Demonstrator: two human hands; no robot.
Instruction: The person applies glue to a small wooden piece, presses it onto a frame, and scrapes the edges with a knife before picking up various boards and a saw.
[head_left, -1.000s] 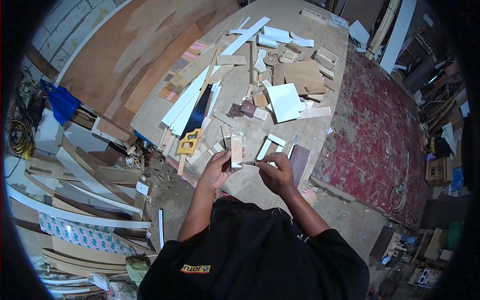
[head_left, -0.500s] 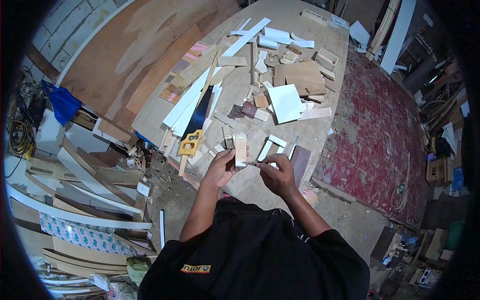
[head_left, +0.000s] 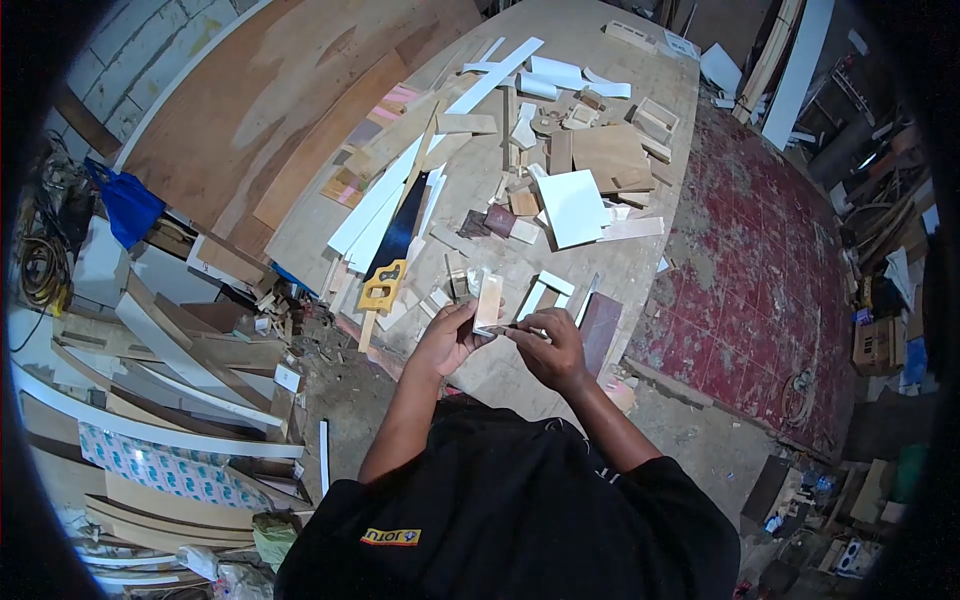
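Note:
My left hand (head_left: 450, 340) is closed around a small rectangular wooden block (head_left: 489, 300) with a pale face and a white lower edge. The block stands slightly tilted above the near end of the table. Pinched in my right hand (head_left: 552, 350) is a thin dark tool (head_left: 506, 328), its tip at the block's lower right edge; its exact kind is too small to make out. Just beyond my right hand lies a small white-edged frame (head_left: 534, 301). A dark reddish board (head_left: 600, 332) rests to the right of that hand.
A handsaw with a yellow handle (head_left: 381, 286) lies left of my hands. Wood offcuts, a white square panel (head_left: 573, 208) and white strips (head_left: 495, 76) cover the worktable (head_left: 640, 90). Curved boards (head_left: 200, 345) are stacked at left; red tiled flooring (head_left: 740, 250) is at right.
The block has turned and leans a little to the right. My right hand has shifted slightly left, with the tool still at the block's lower edge.

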